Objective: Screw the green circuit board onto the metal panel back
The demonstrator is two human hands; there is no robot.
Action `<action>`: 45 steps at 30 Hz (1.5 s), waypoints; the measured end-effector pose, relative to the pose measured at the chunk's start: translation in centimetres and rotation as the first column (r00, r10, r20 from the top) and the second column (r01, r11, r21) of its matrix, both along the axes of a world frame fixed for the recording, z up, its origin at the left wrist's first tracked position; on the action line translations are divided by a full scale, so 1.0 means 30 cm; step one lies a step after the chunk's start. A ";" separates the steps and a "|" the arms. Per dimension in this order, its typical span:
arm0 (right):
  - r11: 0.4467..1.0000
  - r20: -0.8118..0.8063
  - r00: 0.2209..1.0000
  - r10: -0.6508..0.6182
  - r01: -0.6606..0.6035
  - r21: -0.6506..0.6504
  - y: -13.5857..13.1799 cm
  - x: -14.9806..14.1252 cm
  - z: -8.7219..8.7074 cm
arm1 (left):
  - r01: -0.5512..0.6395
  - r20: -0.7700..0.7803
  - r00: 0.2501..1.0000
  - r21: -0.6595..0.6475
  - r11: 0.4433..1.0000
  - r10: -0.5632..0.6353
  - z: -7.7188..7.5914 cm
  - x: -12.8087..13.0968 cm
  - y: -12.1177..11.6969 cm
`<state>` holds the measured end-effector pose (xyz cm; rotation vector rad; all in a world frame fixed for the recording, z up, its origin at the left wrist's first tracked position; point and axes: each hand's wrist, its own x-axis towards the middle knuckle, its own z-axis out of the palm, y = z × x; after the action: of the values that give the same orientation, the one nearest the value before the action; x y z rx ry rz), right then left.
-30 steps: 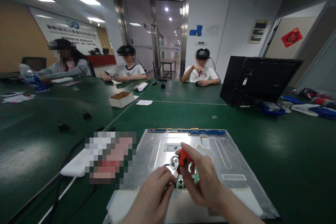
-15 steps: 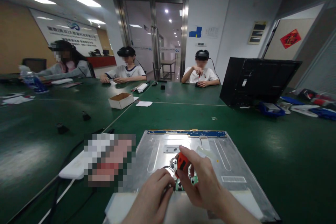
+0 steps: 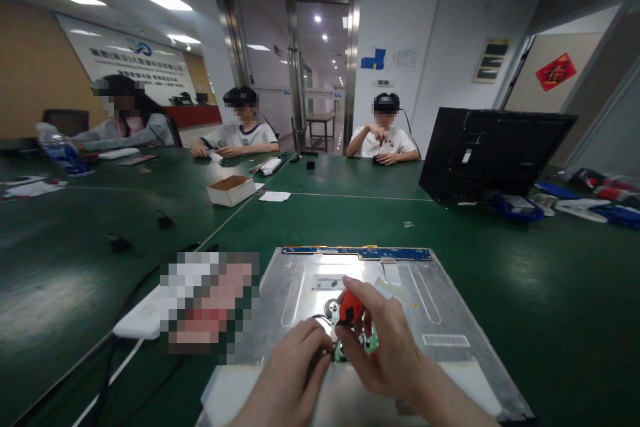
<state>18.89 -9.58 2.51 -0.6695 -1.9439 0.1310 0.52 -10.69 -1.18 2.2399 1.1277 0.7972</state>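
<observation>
Evidently, little is shifting here apart from one small thing. A broad, dark green table (image 3: 560,293) is spanning the view, and a black plastic screen housing (image 3: 493,153) is standing on it, farther off to the right. Nearer, a flat, silver-coloured metal panel (image 3: 443,307) is lying on the tabletop in front of the person, keeping its place over the last second.

Both hands are working above its middle. The right hand (image 3: 387,337) is hovering just right of centre, and the left hand (image 3: 295,360) is resting low beside it, its fingertips bunching at the left side of the small work area; whether they are pinching anything is staying hidden.

A narrow blue circuit strip (image 3: 400,253) is running along the panel's far edge. A smaller green circuit board (image 3: 342,352) is showing partly beneath the fingers.

Smallest of these, a rounded orange-red and black tool handle (image 3: 349,307) is sitting over that board, and the right thumb and fingers are gripping it. Its black patches are facing differently from half a second ago, so it is probably turning in place, the work staying at one spot; its lower end is hiding from view.
</observation>
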 end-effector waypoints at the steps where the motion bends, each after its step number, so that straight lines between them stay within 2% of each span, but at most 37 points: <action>1: 1.000 0.003 1.000 0.005 -0.005 -0.005 -0.002 0.001 0.000 | 0.004 -0.004 1.000 -0.004 1.000 -0.004 0.000 -0.001 0.000; 9: 0.998 -0.020 0.999 -0.049 0.049 0.028 0.019 -0.008 -0.009 | 0.002 -0.018 1.000 -0.009 1.000 -0.002 -0.020 -0.004 0.006; 18: 0.999 -0.007 0.999 0.040 -0.040 -0.021 0.012 0.000 0.003 | 0.022 -0.009 1.000 0.006 1.000 -0.022 -0.011 -0.003 0.005; 24: 1.000 -0.041 0.999 -0.019 0.020 0.015 0.020 -0.003 -0.004 | 0.007 -0.013 1.000 0.039 0.999 -0.006 -0.024 -0.004 0.008; 32: 0.998 -0.031 0.998 0.051 -0.052 -0.026 0.007 0.001 0.000 | 0.011 -0.046 0.999 0.039 0.999 -0.009 -0.008 -0.001 0.011; 39: 1.000 -0.052 0.998 -0.024 0.025 0.017 0.021 -0.002 -0.002 | 0.020 -0.020 1.000 0.050 0.999 -0.019 -0.019 -0.002 0.013; 45: 1.000 -0.034 0.999 0.029 -0.029 -0.012 0.011 0.001 0.001 | 0.035 -0.020 0.999 0.030 0.999 -0.034 -0.017 -0.004 0.010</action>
<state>18.92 -9.25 2.53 -0.6440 -1.9217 0.1720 0.39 -10.40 -1.68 2.2902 1.0902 0.7850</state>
